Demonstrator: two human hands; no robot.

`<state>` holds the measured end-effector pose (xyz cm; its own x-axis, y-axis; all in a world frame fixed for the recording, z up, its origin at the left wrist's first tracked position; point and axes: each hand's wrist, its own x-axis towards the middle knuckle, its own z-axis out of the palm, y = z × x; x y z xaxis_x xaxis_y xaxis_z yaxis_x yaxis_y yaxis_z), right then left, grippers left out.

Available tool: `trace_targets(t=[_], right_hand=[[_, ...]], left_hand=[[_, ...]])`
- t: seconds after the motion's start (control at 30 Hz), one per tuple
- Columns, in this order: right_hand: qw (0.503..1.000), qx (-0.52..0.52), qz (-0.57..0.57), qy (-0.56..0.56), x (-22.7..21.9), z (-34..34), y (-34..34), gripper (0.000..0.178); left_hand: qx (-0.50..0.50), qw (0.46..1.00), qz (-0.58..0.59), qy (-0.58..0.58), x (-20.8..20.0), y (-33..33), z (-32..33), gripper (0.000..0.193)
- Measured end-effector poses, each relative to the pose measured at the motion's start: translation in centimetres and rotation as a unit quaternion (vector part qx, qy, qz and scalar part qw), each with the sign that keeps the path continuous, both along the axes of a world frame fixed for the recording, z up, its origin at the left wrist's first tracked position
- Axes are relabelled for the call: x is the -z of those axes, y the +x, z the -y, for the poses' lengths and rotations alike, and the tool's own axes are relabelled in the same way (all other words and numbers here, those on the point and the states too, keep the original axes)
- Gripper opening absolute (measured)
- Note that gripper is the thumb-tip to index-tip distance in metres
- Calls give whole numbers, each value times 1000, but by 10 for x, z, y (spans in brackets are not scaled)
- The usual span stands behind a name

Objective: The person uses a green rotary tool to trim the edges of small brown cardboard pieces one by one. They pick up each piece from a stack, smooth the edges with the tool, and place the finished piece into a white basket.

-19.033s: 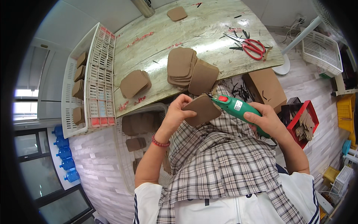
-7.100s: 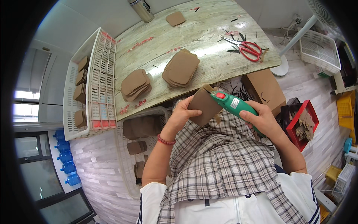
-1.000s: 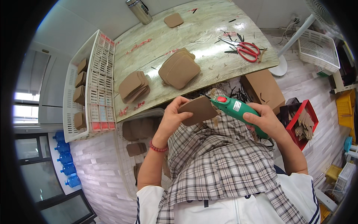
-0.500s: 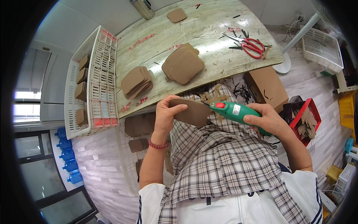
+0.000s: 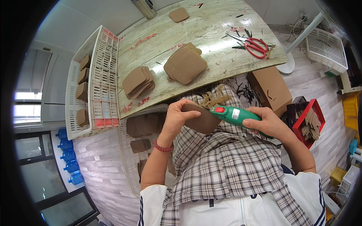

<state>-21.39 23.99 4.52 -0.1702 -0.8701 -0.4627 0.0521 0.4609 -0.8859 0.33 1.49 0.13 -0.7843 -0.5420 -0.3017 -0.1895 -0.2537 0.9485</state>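
Over my lap, my left hand (image 5: pixel 176 117) pinches a brown flat piece with rounded corners (image 5: pixel 201 121), thumb on top. My right hand (image 5: pixel 267 122) is wrapped round a green handheld electric cutter (image 5: pixel 241 116) with a red button. The cutter's tip meets the right edge of the piece; its blade is too small to make out. Thin tan trimmings (image 5: pixel 217 100) hang just beyond the piece at the table edge. Two stacks of similar brown pieces lie on the table, a smaller one (image 5: pixel 137 81) at the left and a larger one (image 5: pixel 186 66) nearer the middle.
Red-handled scissors (image 5: pixel 256 48) lie among dark scraps on the table (image 5: pixel 222 22). A white plastic crate (image 5: pixel 109 75) holding brown pieces stands at the left. Below the table are a cardboard box (image 5: pixel 273 88) and a red box of tan offcuts (image 5: pixel 319 113) at the right.
My left hand and the brown piece have shifted right, and the piece has turned against the cutter. My right hand has moved slightly left with the cutter.
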Motion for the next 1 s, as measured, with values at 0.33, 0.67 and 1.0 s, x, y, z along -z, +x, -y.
trace_targets(t=[0.33, 0.67, 1.0], right_hand=[[1000, -1, 23, -10, 0, 7, 4, 39], [997, 13, 48, -54, 10, 40, 16, 35], [994, 101, 25, -45, 22, 25, 5, 35]], left_hand=[[63, 997, 37, 0, -11, -7, -4, 27], [57, 998, 4, -28, -10, 2, 25, 70], [-328, 840, 161, -402, 17, 73, 237, 41]])
